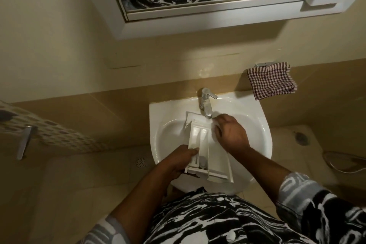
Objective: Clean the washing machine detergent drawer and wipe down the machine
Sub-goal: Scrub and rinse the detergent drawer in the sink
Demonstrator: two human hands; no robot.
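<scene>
A white plastic detergent drawer [206,144] with several compartments lies lengthwise over the white sink [257,125], its far end under the chrome tap [206,103]. My left hand [182,160] grips the drawer's left side near its front end, thumb curled over the rim. My right hand [229,134] is at the drawer's far right part just below the tap spout, fingers curled down onto something pale; what it holds is hidden. The washing machine is out of view.
A red-and-white checked cloth [271,80] hangs on a rail right of the sink. A mirror cabinet [208,12] juts out overhead. A perforated white basket [49,130] stands at the left. Tiled floor with drains [141,162] surrounds the sink.
</scene>
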